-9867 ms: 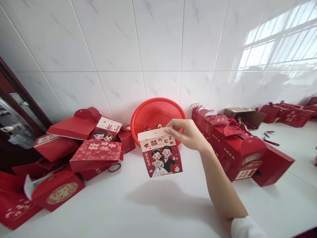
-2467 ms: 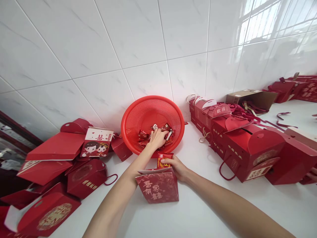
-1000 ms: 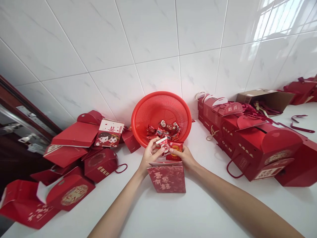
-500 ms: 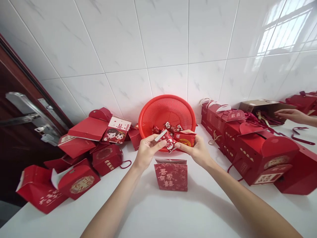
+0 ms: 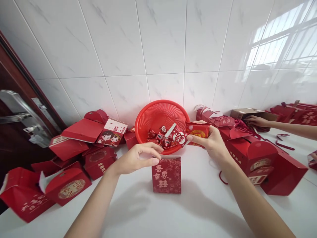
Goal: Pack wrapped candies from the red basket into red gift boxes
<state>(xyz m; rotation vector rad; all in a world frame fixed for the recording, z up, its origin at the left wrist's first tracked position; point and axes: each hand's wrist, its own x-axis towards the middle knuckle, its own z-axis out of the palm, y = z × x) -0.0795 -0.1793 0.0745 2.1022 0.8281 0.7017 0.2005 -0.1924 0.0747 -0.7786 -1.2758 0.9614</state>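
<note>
My right hand (image 5: 213,141) is closed on wrapped sweets to the right of the basket. It pinches a red-and-white wrapped sweet (image 5: 178,135) and a red packet with a gold oval (image 5: 198,130). My left hand (image 5: 138,158) is at the top left corner of a small upright red gift box (image 5: 167,180) with gold characters. Its thumb and fingers are apart, with the box's top edge between them; whether they touch it I cannot tell. Behind stands a red plastic basket (image 5: 146,114), tilted towards me, with several wrapped sweets (image 5: 163,137) in it.
Red gift boxes (image 5: 81,130) lie heaped on the left, near a door handle (image 5: 18,117). More red boxes (image 5: 252,153) stand in a row on the right. Further right, another person's hand (image 5: 259,121) reaches into a cardboard box (image 5: 241,113). A tiled wall closes the back.
My left hand has let go of the red-and-white sweet and come down to the gift box. My right hand has moved right, holding both sweets. The other person's hand has gone into the cardboard box.
</note>
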